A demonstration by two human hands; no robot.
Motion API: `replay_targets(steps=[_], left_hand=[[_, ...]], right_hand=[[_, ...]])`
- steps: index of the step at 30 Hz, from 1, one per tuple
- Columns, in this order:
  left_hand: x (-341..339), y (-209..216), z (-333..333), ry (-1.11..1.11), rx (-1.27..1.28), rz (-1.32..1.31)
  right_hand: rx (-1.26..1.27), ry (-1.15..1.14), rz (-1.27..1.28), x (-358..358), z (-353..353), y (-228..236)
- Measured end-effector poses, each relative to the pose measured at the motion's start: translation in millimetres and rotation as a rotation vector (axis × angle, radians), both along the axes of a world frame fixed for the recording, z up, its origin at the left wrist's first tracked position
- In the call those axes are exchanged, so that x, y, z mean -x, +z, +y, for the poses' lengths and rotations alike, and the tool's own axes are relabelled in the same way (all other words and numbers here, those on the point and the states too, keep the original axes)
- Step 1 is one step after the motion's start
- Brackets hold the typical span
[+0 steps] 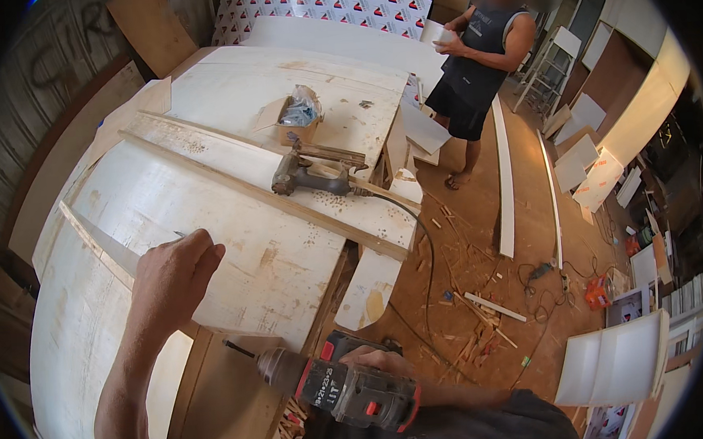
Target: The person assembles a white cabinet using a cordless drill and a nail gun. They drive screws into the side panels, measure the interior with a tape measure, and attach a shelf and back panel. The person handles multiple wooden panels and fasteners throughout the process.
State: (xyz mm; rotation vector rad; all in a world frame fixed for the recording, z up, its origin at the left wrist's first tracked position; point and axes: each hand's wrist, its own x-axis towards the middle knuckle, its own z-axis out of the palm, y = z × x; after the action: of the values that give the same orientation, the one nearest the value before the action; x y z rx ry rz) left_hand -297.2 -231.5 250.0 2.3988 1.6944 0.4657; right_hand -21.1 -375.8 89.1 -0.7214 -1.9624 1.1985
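My right hand (380, 361) is wrapped round the grip of a black and red cordless drill (350, 392). A long dark bit (239, 349) sticks out of its chuck and points left, touching nothing that I can see. Over the white work surface (251, 282), my left hand (176, 280) is closed. The small pointed tip (179, 234) of something thin shows beyond its fingers, too small to name. Close to that hand lies a narrow strip with a wooden edge (95, 243). Below the drill bit is a brown wooden board (217, 397).
A nail gun (312, 173) with a hose lies on the surface beside a long wooden batten (270, 196). Behind it stands a cardboard box (298, 130) holding a plastic bag. Another person (482, 54) stands far right, holding a white piece. Wood scraps (479, 332) and cables litter the floor.
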Motion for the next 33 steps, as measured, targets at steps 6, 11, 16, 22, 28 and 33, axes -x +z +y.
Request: replay_targets(steps=[6,11,16,22,28,33], left_hand=[[1,-12,8,-0.015,0.007,0.108],[11,-7,-6,0.020,0.042,0.110],[8,-3,-6,0.062,0.038,0.127],[2,-5,0,0.080,-0.038,0.010],[2,2,-6,0.116,-0.060,-0.035],[5,-2,4,0.120,-0.154,-0.231]], right_hand=[[0.350,0.015,0.133,21,12,39],[-0.043,-0.067,0.026,31,17,47],[-0.093,-0.092,0.036,17,14,27],[-0.102,-0.141,0.140,-1,-7,44],[-0.044,-0.275,0.012,-60,-38,49],[0.330,-0.575,0.137,-111,-40,29]])
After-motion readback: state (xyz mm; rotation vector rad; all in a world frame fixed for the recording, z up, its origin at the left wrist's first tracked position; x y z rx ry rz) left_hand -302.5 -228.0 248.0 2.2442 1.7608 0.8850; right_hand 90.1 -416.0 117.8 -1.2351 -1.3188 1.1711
